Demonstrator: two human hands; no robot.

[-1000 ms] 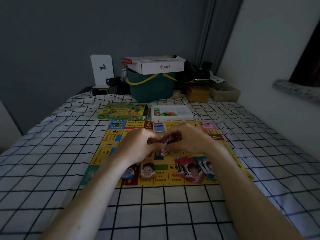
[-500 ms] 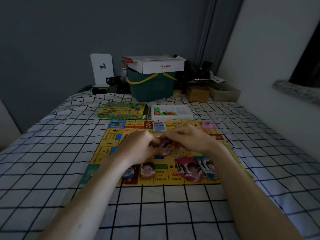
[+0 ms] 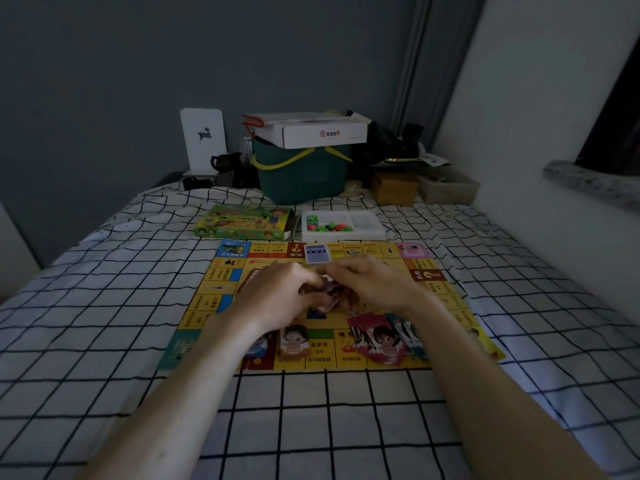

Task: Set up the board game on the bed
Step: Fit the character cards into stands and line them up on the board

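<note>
A yellow game board (image 3: 207, 299) lies flat on the checked bed sheet. Over its middle, my left hand (image 3: 277, 296) and my right hand (image 3: 374, 285) meet and both hold a small stack of purple cards (image 3: 330, 294), mostly hidden by the fingers. A blue card deck (image 3: 317, 254) sits at the board's far edge. Fanned pink and blue character cards (image 3: 381, 337) lie near the front right, and a small character card (image 3: 294, 341) lies at the front left.
Behind the board lie the green game box (image 3: 242, 223) and a white tray (image 3: 367, 232) with small coloured pieces. At the bed's head stand a teal basket (image 3: 301, 174) topped by a white carton, a brown box and clutter. A wall runs along the right.
Both hands stay together over the board centre, shifting slightly and working the small purple card stack between the fingers. Nothing else has moved.
</note>
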